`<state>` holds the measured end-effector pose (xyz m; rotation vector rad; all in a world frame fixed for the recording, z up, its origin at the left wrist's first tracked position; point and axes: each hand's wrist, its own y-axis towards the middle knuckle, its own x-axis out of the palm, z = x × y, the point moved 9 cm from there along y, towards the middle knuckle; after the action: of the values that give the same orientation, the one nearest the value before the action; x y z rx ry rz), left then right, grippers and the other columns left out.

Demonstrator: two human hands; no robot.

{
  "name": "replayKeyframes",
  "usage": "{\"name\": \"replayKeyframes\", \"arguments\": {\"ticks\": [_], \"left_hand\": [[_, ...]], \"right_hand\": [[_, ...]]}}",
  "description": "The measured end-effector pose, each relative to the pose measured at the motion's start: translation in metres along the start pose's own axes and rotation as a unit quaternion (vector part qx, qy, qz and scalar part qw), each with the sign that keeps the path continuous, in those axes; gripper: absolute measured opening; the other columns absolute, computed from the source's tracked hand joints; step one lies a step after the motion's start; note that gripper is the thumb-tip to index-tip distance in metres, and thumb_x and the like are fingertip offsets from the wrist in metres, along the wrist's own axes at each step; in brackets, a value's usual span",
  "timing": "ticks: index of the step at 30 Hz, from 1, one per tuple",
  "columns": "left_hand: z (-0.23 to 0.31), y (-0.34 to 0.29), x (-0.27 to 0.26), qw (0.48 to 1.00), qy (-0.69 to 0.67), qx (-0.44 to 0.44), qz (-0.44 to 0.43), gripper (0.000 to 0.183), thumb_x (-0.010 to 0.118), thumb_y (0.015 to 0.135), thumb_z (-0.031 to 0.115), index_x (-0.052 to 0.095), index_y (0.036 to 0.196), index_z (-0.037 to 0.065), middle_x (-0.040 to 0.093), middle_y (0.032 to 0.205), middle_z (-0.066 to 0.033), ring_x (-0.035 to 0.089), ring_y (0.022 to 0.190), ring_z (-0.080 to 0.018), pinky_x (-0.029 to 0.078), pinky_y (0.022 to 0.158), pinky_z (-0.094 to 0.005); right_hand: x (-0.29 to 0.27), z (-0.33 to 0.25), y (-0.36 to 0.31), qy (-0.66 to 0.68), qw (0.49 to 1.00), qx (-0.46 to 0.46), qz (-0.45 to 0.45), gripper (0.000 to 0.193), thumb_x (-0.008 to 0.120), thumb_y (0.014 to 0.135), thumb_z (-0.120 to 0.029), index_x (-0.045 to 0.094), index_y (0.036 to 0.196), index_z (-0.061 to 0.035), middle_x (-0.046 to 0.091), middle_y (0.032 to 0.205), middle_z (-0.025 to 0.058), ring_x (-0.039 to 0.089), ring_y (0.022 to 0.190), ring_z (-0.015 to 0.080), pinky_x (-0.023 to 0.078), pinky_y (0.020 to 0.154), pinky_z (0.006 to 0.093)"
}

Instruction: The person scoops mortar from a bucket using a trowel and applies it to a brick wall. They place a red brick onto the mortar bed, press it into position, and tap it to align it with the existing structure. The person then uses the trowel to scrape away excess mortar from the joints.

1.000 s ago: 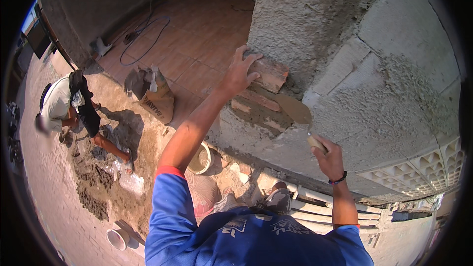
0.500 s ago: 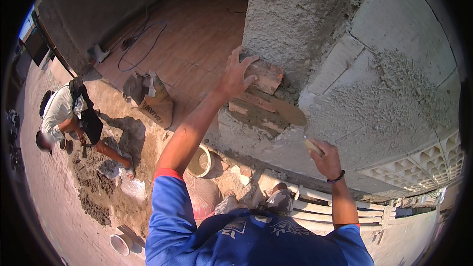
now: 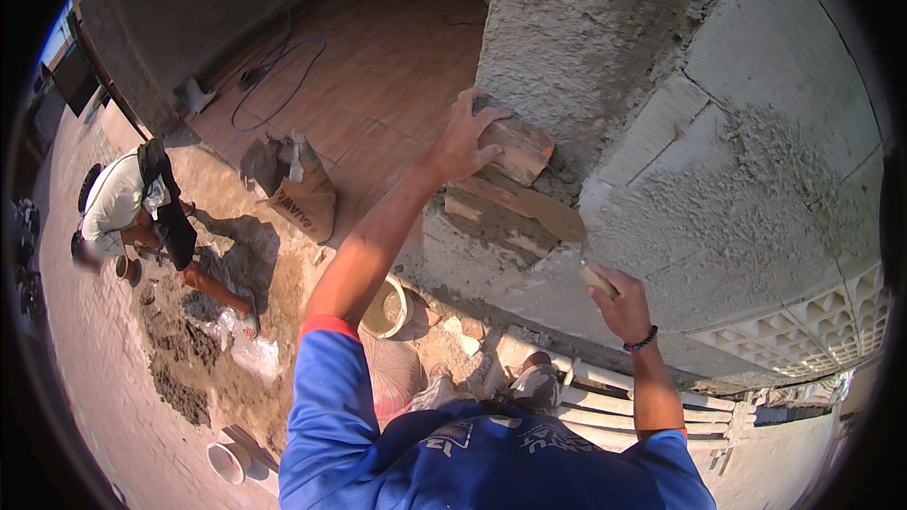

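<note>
Atop the low stub of wall beside the rough plastered column (image 3: 586, 47), a reddish brick (image 3: 521, 148) lies at a slant. My left hand (image 3: 463, 142) is clasped over its left end, thumb on the near side and fingers over the far side. In my right hand (image 3: 621, 304) is the wooden handle of a trowel (image 3: 557, 216). Its mortar-smeared blade lies flat against the brickwork just below the brick. Below the blade, wet mortar (image 3: 496, 225) covers part of the brick course.
A bucket (image 3: 386, 310) stands beneath my left forearm, near a pale full sack (image 3: 389, 373). An opened paper bag (image 3: 307, 194) sits by the tiled floor (image 3: 378, 66). At left, a person (image 3: 128, 198) bends over a mortar heap (image 3: 189, 349). White railings (image 3: 605, 403) run below my right arm.
The view has shifted slightly. My left hand stays on the brick, and the trowel blade stays close under it. The person at left has moved their arms back toward the body.
</note>
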<state>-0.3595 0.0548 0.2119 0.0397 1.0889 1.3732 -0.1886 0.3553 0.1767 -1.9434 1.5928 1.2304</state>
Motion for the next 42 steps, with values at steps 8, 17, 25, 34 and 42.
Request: {"name": "replayKeyframes", "arguments": {"ticks": [8, 17, 25, 34, 42], "left_hand": [[-0.003, -0.004, -0.001, 1.000, -0.019, 0.009, 0.021, 0.060, 0.076, 0.077, 0.011, 0.058, 0.134, 0.016, 0.029, 0.148, -0.0211, 0.038, 0.136, -0.0436, 0.039, 0.111, -0.0473], [-0.004, -0.007, -0.007, 0.999, -0.051, -0.010, -0.001, 0.055, 0.075, 0.081, 0.002, 0.060, 0.133, 0.013, 0.034, 0.143, -0.0204, 0.042, 0.133, -0.0400, 0.040, 0.109, -0.0443], [-0.004, -0.006, -0.010, 0.999, -0.037, -0.009, 0.014, 0.056, 0.075, 0.082, 0.003, 0.058, 0.135, 0.012, 0.036, 0.142, -0.0173, 0.044, 0.132, -0.0350, 0.041, 0.110, -0.0409], [-0.010, -0.010, -0.016, 0.998, -0.048, -0.004, 0.051, 0.079, 0.079, 0.078, 0.007, 0.042, 0.147, 0.012, 0.035, 0.145, -0.0204, 0.043, 0.133, -0.0404, 0.041, 0.109, -0.0430], [-0.031, -0.021, -0.026, 0.994, -0.080, -0.026, 0.074, 0.085, 0.080, 0.079, 0.010, 0.035, 0.151, 0.004, 0.043, 0.144, -0.0227, 0.042, 0.135, -0.0400, 0.036, 0.113, -0.0424]], "right_hand": [[0.002, -0.001, 0.004, -0.013, 1.000, -0.003, -0.001, 0.041, 0.074, 0.082, -0.010, 0.068, 0.122, -0.0052, 0.070, 0.095, 0.0219, 0.069, 0.085, 0.0368, 0.053, 0.076, 0.0403], [-0.014, -0.006, 0.006, -0.030, 0.999, 0.003, 0.016, 0.040, 0.075, 0.082, -0.011, 0.069, 0.121, -0.0065, 0.069, 0.090, 0.0209, 0.067, 0.081, 0.0366, 0.052, 0.074, 0.0406], [-0.019, -0.010, 0.003, -0.029, 0.999, 0.022, 0.024, 0.038, 0.073, 0.081, -0.008, 0.070, 0.119, -0.0057, 0.070, 0.092, 0.0215, 0.069, 0.083, 0.0377, 0.053, 0.074, 0.0410], [-0.018, -0.011, 0.003, -0.014, 0.999, 0.027, 0.019, 0.037, 0.073, 0.081, -0.007, 0.069, 0.118, -0.0039, 0.071, 0.097, 0.0221, 0.070, 0.088, 0.0375, 0.054, 0.077, 0.0399], [-0.013, 0.001, 0.002, 0.044, 0.996, 0.073, 0.003, 0.038, 0.073, 0.083, -0.006, 0.068, 0.121, -0.0013, 0.072, 0.103, 0.0197, 0.071, 0.090, 0.0249, 0.054, 0.080, 0.0338]]}}
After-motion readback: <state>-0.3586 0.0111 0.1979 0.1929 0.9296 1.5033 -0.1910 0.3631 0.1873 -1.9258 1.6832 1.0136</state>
